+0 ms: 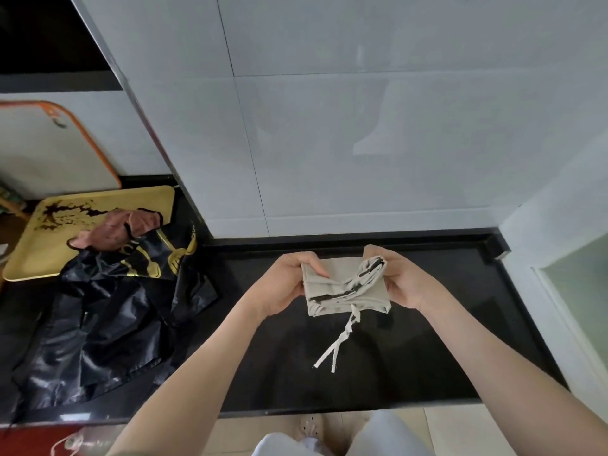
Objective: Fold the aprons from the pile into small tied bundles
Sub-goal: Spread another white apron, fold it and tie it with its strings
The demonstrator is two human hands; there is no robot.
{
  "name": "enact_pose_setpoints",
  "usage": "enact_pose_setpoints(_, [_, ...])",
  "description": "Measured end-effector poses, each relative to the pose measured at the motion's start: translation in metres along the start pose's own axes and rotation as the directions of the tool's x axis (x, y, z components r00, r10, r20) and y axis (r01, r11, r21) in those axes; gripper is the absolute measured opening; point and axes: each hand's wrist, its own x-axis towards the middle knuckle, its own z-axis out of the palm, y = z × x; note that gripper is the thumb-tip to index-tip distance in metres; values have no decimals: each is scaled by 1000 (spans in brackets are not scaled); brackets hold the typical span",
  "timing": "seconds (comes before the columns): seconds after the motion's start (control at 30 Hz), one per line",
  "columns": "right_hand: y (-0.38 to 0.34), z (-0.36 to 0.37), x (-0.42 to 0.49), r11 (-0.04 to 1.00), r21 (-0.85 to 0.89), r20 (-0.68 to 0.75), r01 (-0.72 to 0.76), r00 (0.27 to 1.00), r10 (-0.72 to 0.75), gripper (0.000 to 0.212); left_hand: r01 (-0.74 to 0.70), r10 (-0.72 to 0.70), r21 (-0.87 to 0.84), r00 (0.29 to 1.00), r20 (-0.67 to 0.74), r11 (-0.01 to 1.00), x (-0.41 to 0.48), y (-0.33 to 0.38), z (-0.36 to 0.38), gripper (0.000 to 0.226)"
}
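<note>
Between the left hand [289, 279] and right hand [399, 278], both pinching its ends, the folded apron [342, 289] is hanging; its dangling ties [339, 340] risk loosening, letting folds spring apart.

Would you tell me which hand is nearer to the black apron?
Left. The left hand holds the beige apron at its left edge, toward the black apron; the right hand holds the right edge, farther away.
</note>
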Motion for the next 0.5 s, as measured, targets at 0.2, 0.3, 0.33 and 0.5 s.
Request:
enact_pose_setpoints(0.2, [-10, -10, -2, 979, 205, -88, -21, 995, 39, 56, -105, 127, 180, 985, -115, 978, 5, 11, -1, 63])
enact_pose_setpoints(0.3, [-16, 2, -1, 987, 87, -65, -139, 987, 144, 65, -144, 185, 299, 976, -112, 943, 4, 17, 3, 56])
enact_pose_setpoints(0.33, [-16, 6, -2, 986, 52, -42, -160, 986, 162, 63, -155, 200, 315, 973, -117, 936, 5, 18, 5, 55])
enact_pose_setpoints(0.5, [-28, 13, -9, 958, -184, -25, -218, 976, 217, 44, -207, 267, 304, 949, -169, 930, 4, 27, 2, 66])
